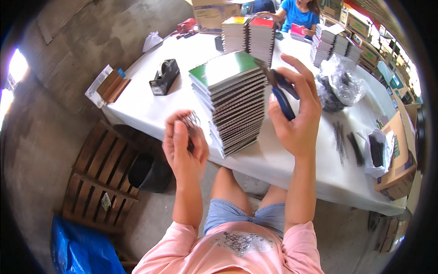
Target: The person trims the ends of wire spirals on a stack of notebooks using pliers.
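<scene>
A tall stack of spiral-bound notebooks (pixel 239 107) with a green cover on top stands in front of me at the table's near edge. Blue-handled pliers (pixel 284 102) rest in the grip of my right hand (pixel 301 123), their jaws by the top notebook's right corner. Left of the stack, my left hand (pixel 182 141) is closed around thin dark coil scraps (pixel 191 121), smeared by motion. It is held off the stack, over the table's front edge.
On the white-covered table (pixel 132 98) are a tape dispenser (pixel 164 77), more notebook stacks (pixel 261 39), a plastic bag of black coils (pixel 340 84) and loose coils (pixel 356 148). A cardboard box (pixel 394 157) sits at right. Across the table, a person in blue (pixel 299 13) handles a notebook. A black bin (pixel 150 173) stands below.
</scene>
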Demonstrator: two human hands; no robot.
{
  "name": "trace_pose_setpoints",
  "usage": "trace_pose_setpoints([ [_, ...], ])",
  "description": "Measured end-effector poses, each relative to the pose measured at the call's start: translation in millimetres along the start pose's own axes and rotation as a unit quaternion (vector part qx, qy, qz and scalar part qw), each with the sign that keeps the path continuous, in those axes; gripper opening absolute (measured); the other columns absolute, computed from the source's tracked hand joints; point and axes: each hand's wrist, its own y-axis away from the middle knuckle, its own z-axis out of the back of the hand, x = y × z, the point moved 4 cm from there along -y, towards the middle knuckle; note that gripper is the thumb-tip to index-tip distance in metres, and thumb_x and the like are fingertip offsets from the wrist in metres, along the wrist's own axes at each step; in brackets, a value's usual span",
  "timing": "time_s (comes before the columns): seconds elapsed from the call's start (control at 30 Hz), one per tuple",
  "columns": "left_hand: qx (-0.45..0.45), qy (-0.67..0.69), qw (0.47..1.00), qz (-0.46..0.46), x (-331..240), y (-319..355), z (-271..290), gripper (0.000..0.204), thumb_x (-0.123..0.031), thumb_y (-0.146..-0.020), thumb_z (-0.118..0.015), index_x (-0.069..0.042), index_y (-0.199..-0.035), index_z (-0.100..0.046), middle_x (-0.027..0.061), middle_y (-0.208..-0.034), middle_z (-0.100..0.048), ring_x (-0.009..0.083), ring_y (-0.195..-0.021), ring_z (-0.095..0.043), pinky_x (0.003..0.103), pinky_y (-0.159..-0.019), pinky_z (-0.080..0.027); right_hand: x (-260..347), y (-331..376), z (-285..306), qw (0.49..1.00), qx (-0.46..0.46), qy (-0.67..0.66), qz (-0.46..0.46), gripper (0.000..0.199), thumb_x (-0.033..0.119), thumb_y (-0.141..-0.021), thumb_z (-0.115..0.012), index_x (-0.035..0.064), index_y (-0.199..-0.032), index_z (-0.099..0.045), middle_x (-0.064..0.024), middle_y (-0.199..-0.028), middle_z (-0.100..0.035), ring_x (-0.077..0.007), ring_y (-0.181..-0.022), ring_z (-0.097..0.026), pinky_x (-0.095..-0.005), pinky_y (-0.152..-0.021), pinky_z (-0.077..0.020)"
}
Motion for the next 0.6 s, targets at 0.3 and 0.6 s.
trace_pose_setpoints([
  [0.3, 0.026, 0.271, 0.767, 0.581, 158.9, 71.7, -121.2, 0.022, -0.028, -0.095, -0.049, -0.007, -0.099, -0.053, 0.0009, -0.075, -0.051, 0.0045, -0.056, -0.046, 0.014, -0.039, -0.036, -104.9, 155.7, 125.0, 0.938, -0.168, 0.116, -0.281, 0.033, 0.002, -0.075, -0.06, -0.0009, -0.108, -0.056, -0.0107, -0.1, -0.056, -0.0203, -0.088, -0.055, -0.0288, -0.079, -0.0433],
  [0.6, 0.202, -0.125, 0.952, 0.191, 276.7, -108.2, -316.4, 0.026, -0.024, -0.087, -0.057, -0.002, -0.101, -0.06, 0.0066, -0.085, -0.059, 0.014, -0.071, -0.059, 0.028, -0.067, -0.051, -134.0, 242.8, 186.4, 0.905, -0.22, 0.128, -0.342, 0.031, 0.003, -0.077, -0.06, -0.0017, -0.108, -0.057, -0.0127, -0.097, -0.058, -0.0232, -0.088, -0.058, -0.0309, -0.079, -0.046],
])
